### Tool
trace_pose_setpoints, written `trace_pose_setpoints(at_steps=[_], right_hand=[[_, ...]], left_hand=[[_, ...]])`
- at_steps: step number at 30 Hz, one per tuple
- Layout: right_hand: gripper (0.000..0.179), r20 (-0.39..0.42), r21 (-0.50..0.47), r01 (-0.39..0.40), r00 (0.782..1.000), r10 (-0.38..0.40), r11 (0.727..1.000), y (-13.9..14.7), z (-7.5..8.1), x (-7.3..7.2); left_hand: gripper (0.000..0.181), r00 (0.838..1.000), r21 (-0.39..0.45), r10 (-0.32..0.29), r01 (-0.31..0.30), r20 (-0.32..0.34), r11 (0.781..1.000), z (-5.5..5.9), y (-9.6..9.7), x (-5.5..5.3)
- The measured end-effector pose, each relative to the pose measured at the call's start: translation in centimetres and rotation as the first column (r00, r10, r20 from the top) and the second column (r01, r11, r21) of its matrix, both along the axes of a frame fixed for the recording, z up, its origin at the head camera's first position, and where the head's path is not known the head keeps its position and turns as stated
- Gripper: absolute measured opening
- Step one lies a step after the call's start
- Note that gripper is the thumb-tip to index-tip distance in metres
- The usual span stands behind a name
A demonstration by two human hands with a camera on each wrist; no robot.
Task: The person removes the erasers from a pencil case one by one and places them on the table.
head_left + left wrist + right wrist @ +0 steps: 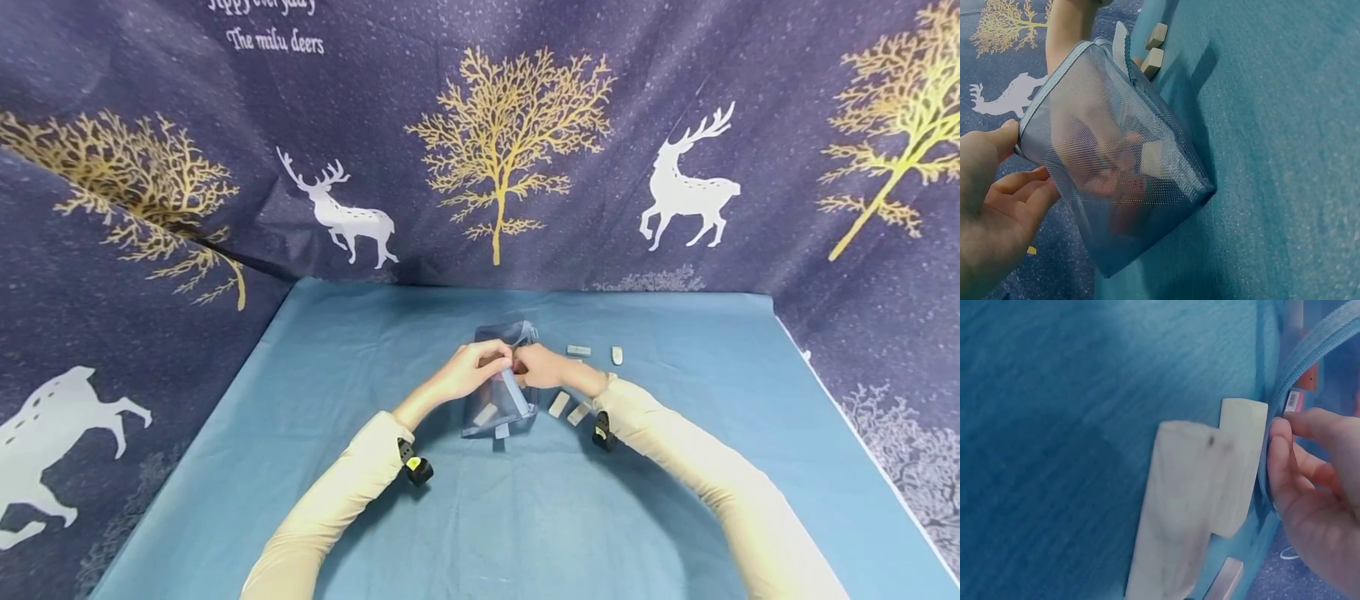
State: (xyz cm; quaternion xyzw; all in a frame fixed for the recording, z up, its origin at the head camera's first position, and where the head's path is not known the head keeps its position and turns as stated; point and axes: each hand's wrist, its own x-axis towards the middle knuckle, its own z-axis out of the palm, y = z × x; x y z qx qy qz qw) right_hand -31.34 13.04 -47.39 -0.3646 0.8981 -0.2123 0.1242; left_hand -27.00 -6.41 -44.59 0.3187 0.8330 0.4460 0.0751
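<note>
A blue mesh zip pouch (1094, 240) sits on the cloth in front of the person, its zipped mouth spread. My left hand (474, 368) pinches the pouch's rim between thumb and fingers. Through the mesh, my right hand (542, 367) reaches in at the mouth with bent fingers; I cannot tell whether it holds anything. Close by its thumb tip is a small piece with a pink and white barcode label (1294, 400). A pale block (1152, 159) and a reddish piece (1125, 215) show inside the pouch.
Several pale oblong blocks lie to the right of the pouch, among them a near one (558, 404), a far one (579, 351) and one with a rounded end (617, 356). A blue cloth (360, 333) covers the table. Behind it hangs a dark curtain (442, 242) printed with deer and trees.
</note>
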Motion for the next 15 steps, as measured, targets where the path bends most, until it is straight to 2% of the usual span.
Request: trace_pose_setpoints(at_steps=[8, 15], right_hand=[[0.008, -0.017, -0.022, 0.005, 1.000, -0.006, 1.000, 0.22, 0.21, 0.37], [0.015, -0.045, -0.083, 0.011, 0.999, -0.015, 0.996, 0.69, 0.52, 0.92]], left_hand=[[0.022, 1.000, 0.018, 0.011, -0.011, 0.001, 1.000, -0.20, 0.06, -0.04], [0.023, 1.000, 0.000, 0.003, -0.003, 0.003, 1.000, -0.33, 0.08, -0.17]])
